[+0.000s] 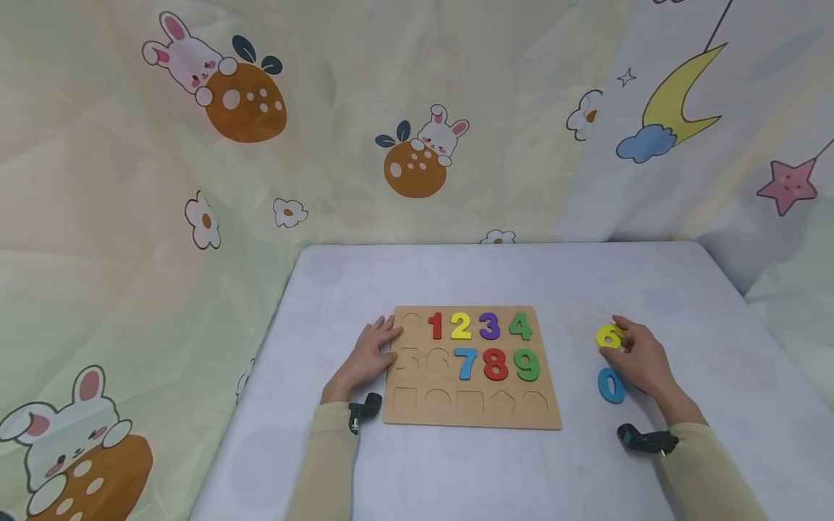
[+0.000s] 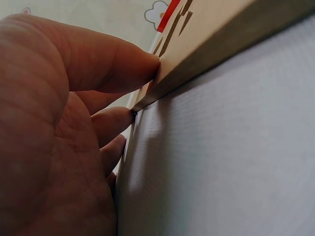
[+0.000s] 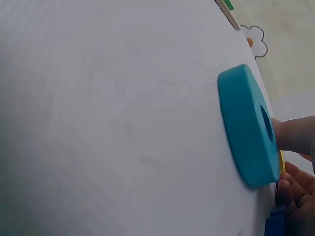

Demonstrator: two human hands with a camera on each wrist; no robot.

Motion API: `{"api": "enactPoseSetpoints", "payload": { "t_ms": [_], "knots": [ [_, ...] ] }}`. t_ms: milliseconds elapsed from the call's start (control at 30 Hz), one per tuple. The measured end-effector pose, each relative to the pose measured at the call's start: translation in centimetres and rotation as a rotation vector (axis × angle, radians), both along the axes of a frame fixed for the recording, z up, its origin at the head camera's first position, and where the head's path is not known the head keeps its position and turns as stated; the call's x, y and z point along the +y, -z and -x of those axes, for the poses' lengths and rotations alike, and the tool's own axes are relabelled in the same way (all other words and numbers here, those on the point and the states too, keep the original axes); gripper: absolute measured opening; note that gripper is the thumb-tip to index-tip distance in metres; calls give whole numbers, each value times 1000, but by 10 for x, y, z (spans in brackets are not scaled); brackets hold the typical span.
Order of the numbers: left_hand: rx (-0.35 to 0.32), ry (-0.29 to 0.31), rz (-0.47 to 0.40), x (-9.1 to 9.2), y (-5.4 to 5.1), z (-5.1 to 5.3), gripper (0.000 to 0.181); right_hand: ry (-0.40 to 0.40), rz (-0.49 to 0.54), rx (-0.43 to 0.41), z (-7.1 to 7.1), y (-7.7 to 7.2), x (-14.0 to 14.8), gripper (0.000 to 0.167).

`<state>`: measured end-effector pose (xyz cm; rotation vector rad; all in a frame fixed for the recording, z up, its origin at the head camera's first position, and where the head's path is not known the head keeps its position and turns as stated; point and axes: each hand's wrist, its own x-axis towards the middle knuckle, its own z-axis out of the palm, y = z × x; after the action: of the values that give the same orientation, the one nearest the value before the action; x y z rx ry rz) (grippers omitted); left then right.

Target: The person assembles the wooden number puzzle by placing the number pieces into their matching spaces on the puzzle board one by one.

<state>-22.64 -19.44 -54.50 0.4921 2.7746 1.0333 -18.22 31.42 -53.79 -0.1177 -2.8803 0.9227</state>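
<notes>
A wooden number board (image 1: 407, 412) lies on the table, with the numbers 1, 2, 3, 4, 7, 8 and 9 in it. My left hand (image 1: 368, 354) rests at its left edge; in the left wrist view the thumb of that hand (image 2: 59, 98) touches the board's face (image 2: 197, 34). Right of the board, my right hand (image 1: 641, 356) pinches a yellow 6 (image 1: 608, 336) between thumb and fingers. A blue 0 (image 1: 611, 386) lies just below it. The right wrist view shows the 0 (image 3: 246, 128) close up, with my right hand (image 3: 298, 162) behind it.
Empty recesses show at the board's top left, middle left and bottom row. White cloth (image 1: 469, 470) covers the table, and a printed curtain (image 1: 339, 87) hangs behind it. A dark blue object (image 3: 275, 223) shows at the lower right of the right wrist view, too partial to identify.
</notes>
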Motion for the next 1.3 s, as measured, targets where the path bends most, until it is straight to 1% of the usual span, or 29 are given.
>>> {"api": "enactPoseSetpoints", "payload": {
  "t_ms": [167,400,567,767,867,1100,1300],
  "knots": [
    [0,1,0,0,0,1,56,-1,-6,3,-1,0,-7,70],
    [-2,-1,3,0,0,1,56,-36,-28,18,-4,-1,-25,69],
    [-6,-3,7,-1,0,1,56,-56,-10,20,-6,-1,-41,69],
    [-7,-8,19,0,3,2,56,-110,13,18,-7,-2,-57,68],
    [-1,-12,16,0,3,2,56,-131,23,30,-8,-2,-62,66],
    [3,-8,18,1,2,2,56,-161,77,98,-12,-3,-73,62],
    [-6,-16,7,1,1,2,57,-189,81,102,-13,-4,-82,62]
  ]
}}
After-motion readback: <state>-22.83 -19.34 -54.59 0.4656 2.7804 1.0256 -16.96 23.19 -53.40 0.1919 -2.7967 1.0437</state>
